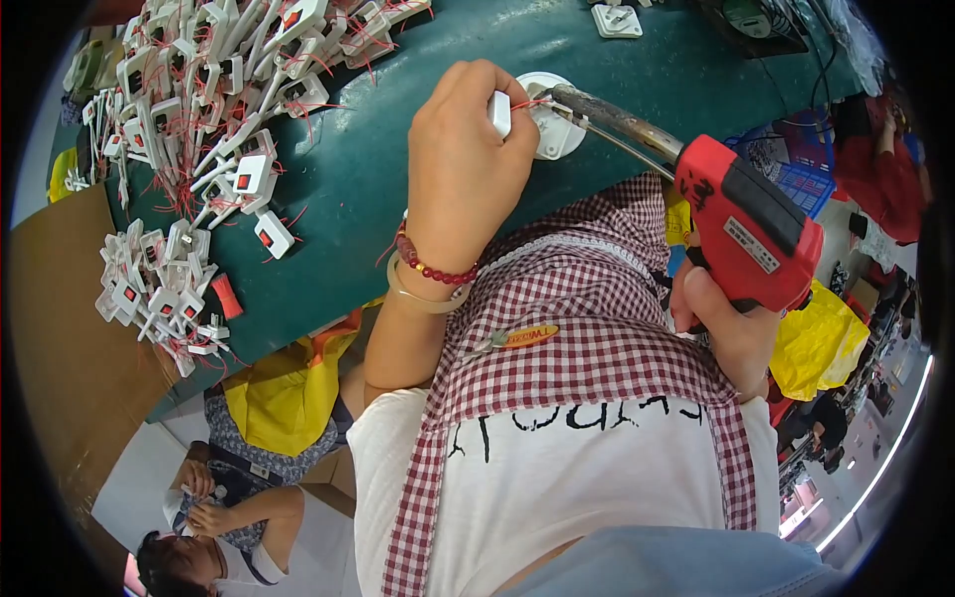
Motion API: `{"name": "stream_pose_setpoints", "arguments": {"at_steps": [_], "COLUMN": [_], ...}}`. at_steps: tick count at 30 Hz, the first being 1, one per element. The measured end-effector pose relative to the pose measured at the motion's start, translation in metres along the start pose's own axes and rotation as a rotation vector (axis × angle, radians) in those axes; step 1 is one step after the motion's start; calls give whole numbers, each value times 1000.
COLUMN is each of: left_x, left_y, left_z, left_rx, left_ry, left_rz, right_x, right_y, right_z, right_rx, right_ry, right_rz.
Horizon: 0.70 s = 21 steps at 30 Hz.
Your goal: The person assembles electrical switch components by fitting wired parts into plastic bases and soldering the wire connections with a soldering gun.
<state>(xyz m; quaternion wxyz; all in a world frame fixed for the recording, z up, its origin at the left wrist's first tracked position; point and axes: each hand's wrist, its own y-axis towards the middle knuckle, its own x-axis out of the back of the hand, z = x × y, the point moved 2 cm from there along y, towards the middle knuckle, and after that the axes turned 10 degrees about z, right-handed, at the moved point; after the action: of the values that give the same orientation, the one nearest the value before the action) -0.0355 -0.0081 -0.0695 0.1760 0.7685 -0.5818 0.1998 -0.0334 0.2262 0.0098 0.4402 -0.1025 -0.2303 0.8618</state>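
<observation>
My left hand (pixel 468 159) is closed on a small white plastic part (pixel 499 114), with thin red wires running from it. The wires reach a round white piece (pixel 553 117) on the green table. My right hand (pixel 731 323) is wrapped round the handle of a red and black soldering gun (pixel 746 224). Its long metal tip and a thin tube beside it end over the round piece, at the red wires. How far the tip touches the wires is too small to tell.
A big heap of white switch parts with red wires (pixel 199 90) covers the table's (pixel 428 70) left side. A smaller pile (pixel 159 289) lies near a red piece (pixel 227 297). A white plate (pixel 617 20) lies at the back. Another person (pixel 229 517) sits at the lower left.
</observation>
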Motion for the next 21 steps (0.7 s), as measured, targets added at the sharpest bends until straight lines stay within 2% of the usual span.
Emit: {"name": "stream_pose_setpoints", "arguments": {"at_steps": [4,11,21], "left_x": [0,-1,-2], "left_y": [0,0,1], "left_z": [0,1,1], "left_rx": [2,-25,-28], "left_ry": [-10,13,34], "left_rz": [4,4,-18], "right_x": [2,2,-1], "right_y": [0,-2,-2], "right_z": [-2,-1,-2], "right_rx": [-16,19,-39], "right_ry": [-82,-83,-92], "right_rz": [9,34,4]}}
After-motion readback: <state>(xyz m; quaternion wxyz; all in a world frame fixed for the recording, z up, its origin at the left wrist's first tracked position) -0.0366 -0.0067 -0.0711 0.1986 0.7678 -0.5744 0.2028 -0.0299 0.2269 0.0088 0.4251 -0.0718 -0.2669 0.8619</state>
